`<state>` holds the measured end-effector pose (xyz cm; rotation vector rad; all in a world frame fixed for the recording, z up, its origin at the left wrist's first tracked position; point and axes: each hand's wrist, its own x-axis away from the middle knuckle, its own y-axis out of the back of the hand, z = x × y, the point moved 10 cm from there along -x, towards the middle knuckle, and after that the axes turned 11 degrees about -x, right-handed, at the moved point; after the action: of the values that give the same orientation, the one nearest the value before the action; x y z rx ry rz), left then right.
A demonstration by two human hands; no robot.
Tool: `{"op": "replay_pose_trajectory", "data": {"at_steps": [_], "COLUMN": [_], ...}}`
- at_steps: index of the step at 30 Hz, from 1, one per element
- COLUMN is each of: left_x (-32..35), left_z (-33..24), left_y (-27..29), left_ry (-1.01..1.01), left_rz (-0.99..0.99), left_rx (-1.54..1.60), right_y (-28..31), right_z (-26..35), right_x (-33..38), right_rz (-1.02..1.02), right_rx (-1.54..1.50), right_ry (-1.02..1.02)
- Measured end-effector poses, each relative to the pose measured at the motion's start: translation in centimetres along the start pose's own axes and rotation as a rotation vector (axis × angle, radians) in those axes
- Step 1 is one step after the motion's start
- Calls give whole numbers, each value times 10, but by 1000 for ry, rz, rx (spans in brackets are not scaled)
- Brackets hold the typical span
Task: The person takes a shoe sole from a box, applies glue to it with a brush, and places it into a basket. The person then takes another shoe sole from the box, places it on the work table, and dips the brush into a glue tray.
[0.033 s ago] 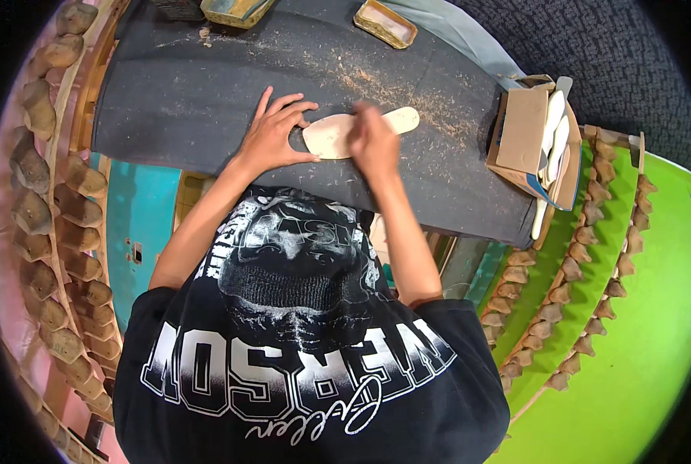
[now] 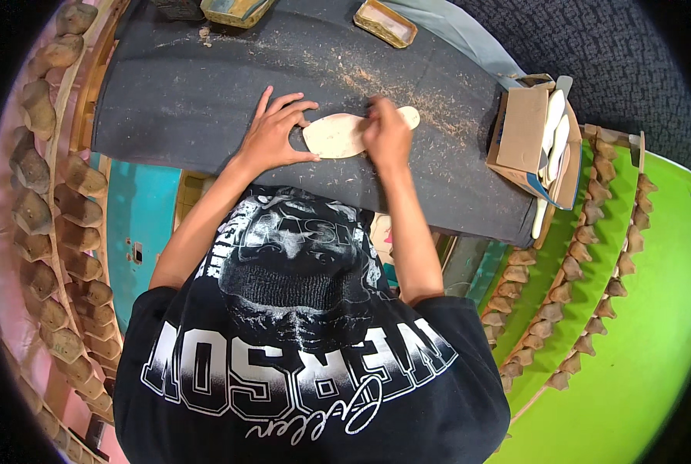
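Observation:
A pale wooden paddle-shaped piece (image 2: 336, 136), wide at one end with a narrow rounded handle, lies flat on the dark cloth. My left hand (image 2: 274, 131) steadies its wide end between thumb and index finger, the other fingers spread over the cloth. Across the neck of the piece, where it narrows to the handle, my right hand (image 2: 388, 138) is closed and pressed down. Whatever sits inside those fingers is hidden. The handle's rounded tip shows just beyond the right hand.
Wood shavings (image 2: 430, 108) are scattered over the dark cloth (image 2: 183, 108). A cardboard box (image 2: 519, 131) at the right holds several pale wooden pieces. Two shallow trays stand along the far edge, one a small tray (image 2: 385, 25). Strings of brown pieces (image 2: 32, 213) hang at both sides.
My right hand has slid to the right along the paddle-shaped piece toward its handle, uncovering more of the wide part. My left hand and the piece have stayed put.

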<state>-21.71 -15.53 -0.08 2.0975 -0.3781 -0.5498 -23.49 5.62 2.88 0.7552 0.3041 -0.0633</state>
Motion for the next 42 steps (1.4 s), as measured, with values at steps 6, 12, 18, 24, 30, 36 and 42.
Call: {"op": "replay_pose_trajectory", "data": {"at_steps": [6, 12, 18, 24, 30, 36, 42], "left_x": [-1, 3, 1, 1, 2, -1, -1], "left_z": [-1, 0, -1, -1, 0, -3, -3], "left_y": [-1, -9, -4, -6, -5, -3, -5], "left_ry": [12, -50, -8, -20, -18, -25, -27], "left_rz": [35, 47, 37, 24, 14, 18, 10], "left_rx": [-35, -141, -65, -73, -73, -83, -85], "right_y": [15, -49, 7, 93, -6, -2, 101], "right_z": [13, 85, -13, -77, 37, 24, -86], "right_x": [-7, 67, 50, 10, 67, 70, 7], "right_rz": [-67, 235, 84, -168, 138, 137, -289], "right_rx": [-36, -322, -208, 135, -53, -162, 98], "right_ry": [4, 148, -58, -136, 119, 137, -144]}}
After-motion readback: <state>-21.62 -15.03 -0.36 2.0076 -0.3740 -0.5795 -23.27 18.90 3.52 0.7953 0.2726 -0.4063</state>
